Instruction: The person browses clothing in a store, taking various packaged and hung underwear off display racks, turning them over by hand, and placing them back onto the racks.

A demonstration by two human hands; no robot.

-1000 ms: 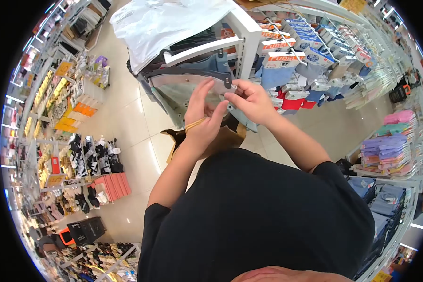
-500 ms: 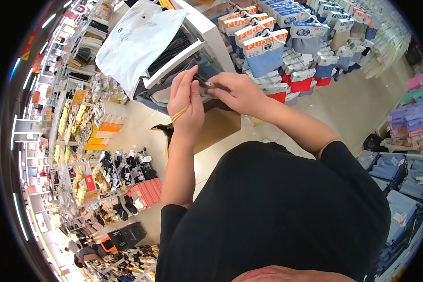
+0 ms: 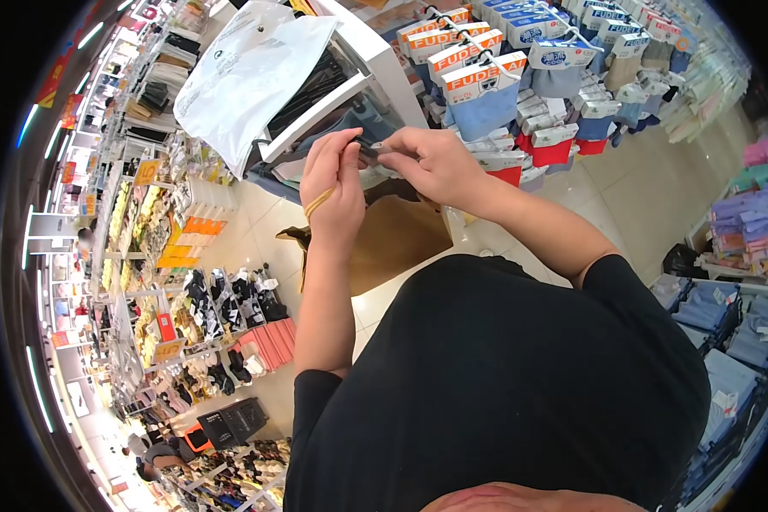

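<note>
My left hand, with a yellow band round the wrist, is closed, thumb and fingers pressing together near the front of a white shelf unit. Facing it, my right hand pinches with thumb and forefinger. Between the fingertips of both shows a small dark piece, too small to name. Dark and greyish folded clothes lie in the unit just behind my hands. Under them stands a brown cardboard box, its top partly hidden by my hands.
A white plastic bag lies across the top of the white shelf unit. Packaged underwear hangs on hooks to the right. Racks of socks and small goods line the left, and folded blue clothes fill racks at far right.
Both hands have shifted slightly downward, the right a little to the right. The dark piece between the fingertips shows more clearly, and more of the box is visible.
</note>
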